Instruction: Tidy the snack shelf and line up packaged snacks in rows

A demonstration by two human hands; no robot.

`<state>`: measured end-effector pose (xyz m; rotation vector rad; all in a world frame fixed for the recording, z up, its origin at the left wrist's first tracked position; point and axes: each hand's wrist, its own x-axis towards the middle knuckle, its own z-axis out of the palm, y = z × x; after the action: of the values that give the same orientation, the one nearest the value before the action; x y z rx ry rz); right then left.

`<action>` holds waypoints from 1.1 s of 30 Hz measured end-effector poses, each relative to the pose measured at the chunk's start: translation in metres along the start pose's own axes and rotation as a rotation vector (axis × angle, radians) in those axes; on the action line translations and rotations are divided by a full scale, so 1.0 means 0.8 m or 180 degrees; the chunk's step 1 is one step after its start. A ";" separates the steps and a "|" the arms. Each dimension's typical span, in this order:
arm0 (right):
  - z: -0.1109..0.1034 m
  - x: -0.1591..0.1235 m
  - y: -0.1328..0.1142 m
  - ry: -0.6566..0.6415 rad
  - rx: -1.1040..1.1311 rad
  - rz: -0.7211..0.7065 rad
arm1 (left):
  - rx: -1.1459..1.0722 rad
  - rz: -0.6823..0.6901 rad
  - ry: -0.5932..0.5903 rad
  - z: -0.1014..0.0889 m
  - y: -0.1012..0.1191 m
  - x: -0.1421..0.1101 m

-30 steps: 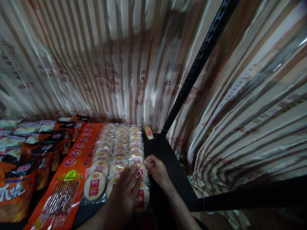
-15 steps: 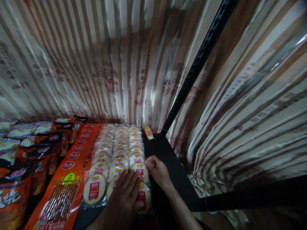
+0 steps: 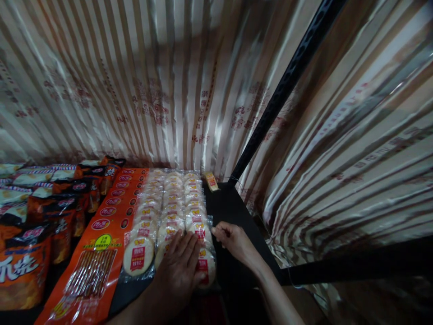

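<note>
Wrapped rice crackers (image 3: 199, 232), round and white with red and yellow labels, lie overlapped in three columns on a black shelf (image 3: 230, 212). My left hand (image 3: 181, 266) rests flat over the near ends of the middle and right columns, fingers stretched out, covering part of the packets there. At the right column's outer side, my right hand (image 3: 233, 241) is closed, with thumb and forefinger pinched at the clear wrapper edge of a rice cracker packet. Left of the crackers lie overlapped orange packs of thin brown sticks (image 3: 89, 273).
Orange and black snack bags (image 3: 23, 271) stand in rows at the left, with white packets (image 3: 30, 176) behind. A small yellow packet (image 3: 212, 181) lies at the back corner near a black slanted post (image 3: 270, 104). Striped plastic sheeting (image 3: 169, 90) hangs behind and to the right.
The view has shifted slightly. My right hand has moved a little to the right, pinched at the wrapper edge. My left hand stays flat on the packets.
</note>
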<state>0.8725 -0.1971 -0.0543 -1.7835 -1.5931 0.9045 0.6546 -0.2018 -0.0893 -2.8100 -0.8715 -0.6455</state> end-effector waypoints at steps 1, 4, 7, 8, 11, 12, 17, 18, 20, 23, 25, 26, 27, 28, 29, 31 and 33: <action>0.000 -0.002 0.000 -0.0112 -0.0106 0.0017 | 0.0001 0.0018 0.0011 0.001 0.000 0.000; 0.001 -0.007 0.000 -0.0327 -0.0390 0.0063 | 0.0073 0.0070 0.0090 0.002 0.000 0.001; 0.000 -0.010 -0.001 -0.0570 -0.0292 0.0150 | 0.0170 0.0064 0.0244 0.006 0.001 0.001; 0.000 -0.011 -0.001 -0.0629 -0.0219 0.0157 | 0.0195 0.0051 0.0296 0.008 0.002 0.001; 0.002 -0.012 0.000 -0.0601 -0.0118 0.0063 | 0.0255 0.0070 0.0298 0.013 0.003 -0.001; 0.003 -0.013 0.000 -0.0550 -0.0119 0.0033 | 0.0264 0.0109 0.0256 0.014 0.003 -0.002; 0.010 -0.014 0.000 -0.0389 -0.0001 -0.0019 | 0.0320 0.0170 0.0169 0.012 0.000 -0.003; 0.010 -0.014 -0.001 -0.0385 0.0086 -0.0003 | 0.0350 0.0187 0.0163 0.011 -0.001 -0.003; 0.012 -0.015 -0.003 -0.0387 0.0273 0.0073 | 0.0407 0.0238 0.0178 0.009 -0.001 -0.001; 0.014 -0.017 -0.005 -0.0409 0.0428 0.0243 | 0.0486 0.0236 0.0295 0.006 0.000 0.000; 0.016 -0.018 -0.005 -0.0381 0.0470 0.0301 | 0.0524 0.0241 0.0322 0.005 0.001 0.001; 0.016 -0.018 -0.005 -0.0349 0.0496 0.0289 | 0.0536 0.0258 0.0334 0.004 0.002 0.002; 0.017 -0.018 -0.005 -0.0309 0.0529 0.0258 | 0.0541 0.0271 0.0350 0.003 0.003 0.002; 0.017 -0.018 -0.005 -0.0268 0.0565 0.0223 | 0.0539 0.0278 0.0372 0.001 0.004 0.002; 0.018 -0.017 -0.004 -0.0233 0.0603 0.0201 | 0.0527 0.0284 0.0401 -0.002 0.005 0.003; 0.018 -0.017 -0.002 -0.0194 0.0671 0.0183 | 0.0471 0.0286 0.0451 -0.007 0.008 0.004; 0.018 -0.016 0.001 -0.0144 0.0725 0.0138 | 0.0360 0.0332 0.0493 -0.012 0.013 0.003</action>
<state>0.8606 -0.2103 -0.0625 -1.6539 -1.4203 1.1069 0.6586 -0.2112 -0.0793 -2.6433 -0.7054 -0.7608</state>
